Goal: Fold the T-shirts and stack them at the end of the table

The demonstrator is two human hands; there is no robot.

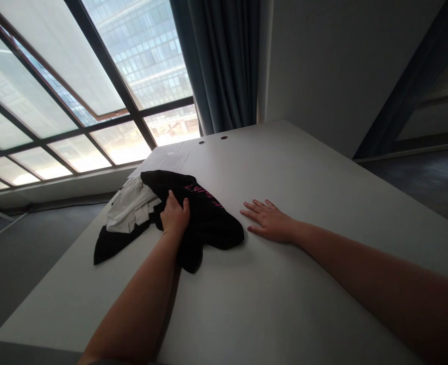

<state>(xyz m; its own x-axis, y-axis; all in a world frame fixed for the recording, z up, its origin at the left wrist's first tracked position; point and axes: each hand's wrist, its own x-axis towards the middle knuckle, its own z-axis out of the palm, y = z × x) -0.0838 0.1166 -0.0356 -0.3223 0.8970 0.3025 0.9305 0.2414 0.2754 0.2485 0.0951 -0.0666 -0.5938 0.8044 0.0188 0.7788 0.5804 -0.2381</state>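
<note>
Head view: The worktop (303,304) carries a loose pile of cloth near its left edge. The black garment (220,225), marked with pink lettering (204,195), lies crumpled at the right of this pile. The white cloth (127,205) adjoins it on the left. A dark flap (119,243) projects from beneath the white cloth toward the left edge; whether it belongs to the black garment cannot be determined. Paper sheets (166,157) lie at the far left corner.

Hands: The two are apart. The left hand (175,213) rests on the black garment, index finger extended and thumb raised; the remaining fingers are hidden, so a grip cannot be confirmed. The right hand (268,220) is flat, fingers spread, just beside the garment and holding nothing.

Cautions: A pull toward the left edge could carry the pile over it. Lifting the black garment could drag the white cloth if the layers are caught. With its right end unpinned, the fabric could bunch under a leftward push. Cloth sweeping the far left corner could dislodge the sheets.
</note>
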